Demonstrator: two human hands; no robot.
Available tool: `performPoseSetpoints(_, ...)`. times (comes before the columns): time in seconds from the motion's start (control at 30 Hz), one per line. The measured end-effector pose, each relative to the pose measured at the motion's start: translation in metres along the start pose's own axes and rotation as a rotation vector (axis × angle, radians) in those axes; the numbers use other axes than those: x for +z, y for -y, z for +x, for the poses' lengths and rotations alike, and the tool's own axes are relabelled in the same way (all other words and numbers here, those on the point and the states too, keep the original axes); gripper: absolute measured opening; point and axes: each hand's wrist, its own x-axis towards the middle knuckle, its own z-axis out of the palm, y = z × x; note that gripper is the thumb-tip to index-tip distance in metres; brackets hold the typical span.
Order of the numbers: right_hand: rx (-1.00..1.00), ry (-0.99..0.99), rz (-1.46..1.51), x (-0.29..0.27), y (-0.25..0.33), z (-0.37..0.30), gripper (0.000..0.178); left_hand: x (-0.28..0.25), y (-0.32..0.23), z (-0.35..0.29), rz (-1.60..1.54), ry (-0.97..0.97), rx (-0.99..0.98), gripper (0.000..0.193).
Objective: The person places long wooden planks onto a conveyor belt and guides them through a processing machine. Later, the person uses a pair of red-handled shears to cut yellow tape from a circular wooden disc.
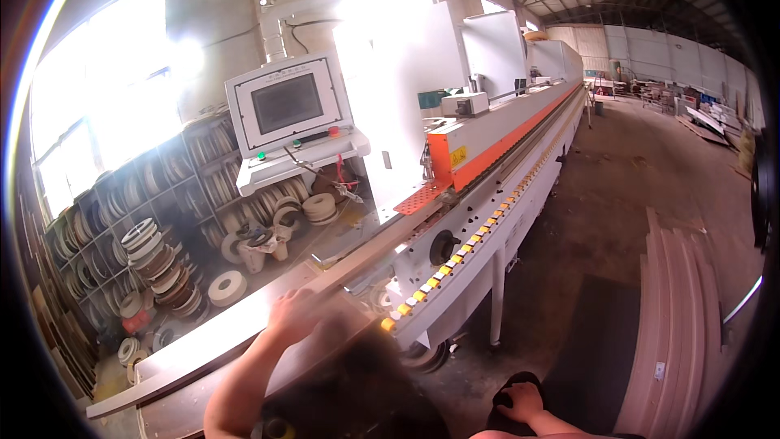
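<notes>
My left hand [294, 315] lies palm down on a long board strip [219, 362] at the near end of the machine. Its fingers point forward and look blurred, stretched over the board. The strip runs along a flat work surface [183, 410] toward the long white and orange machine [479, 146]. At the lower edge appears bare skin, with what seems to be a foot in a black slipper [520, 401], though its form is not sharp. I see no hand that is clearly my right one.
A control panel [284, 106] with a dark screen stands left of the machine. Behind it are racks of edging rolls [166, 171] and stacked rolls [158, 264]. Yellow blocks [443, 271] line the machine's right edge. Long boards [678, 317] lie on the right, beside a dark mat [593, 349].
</notes>
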Motion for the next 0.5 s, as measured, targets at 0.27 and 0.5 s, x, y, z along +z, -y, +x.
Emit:
performPoseSetpoints(0.27, 0.035, -0.035, 0.082, 0.015, -0.007, 0.003, 0.053, 0.055, -0.02, 0.142, 0.011, -0.123, -0.044, 0.085)
performPoseSetpoints(0.5, 0.12, 0.032, 0.201, 0.015, -0.012, 0.019, 0.043, 0.052, -0.016, 0.211, -0.14, 0.063, -0.299, 0.105)
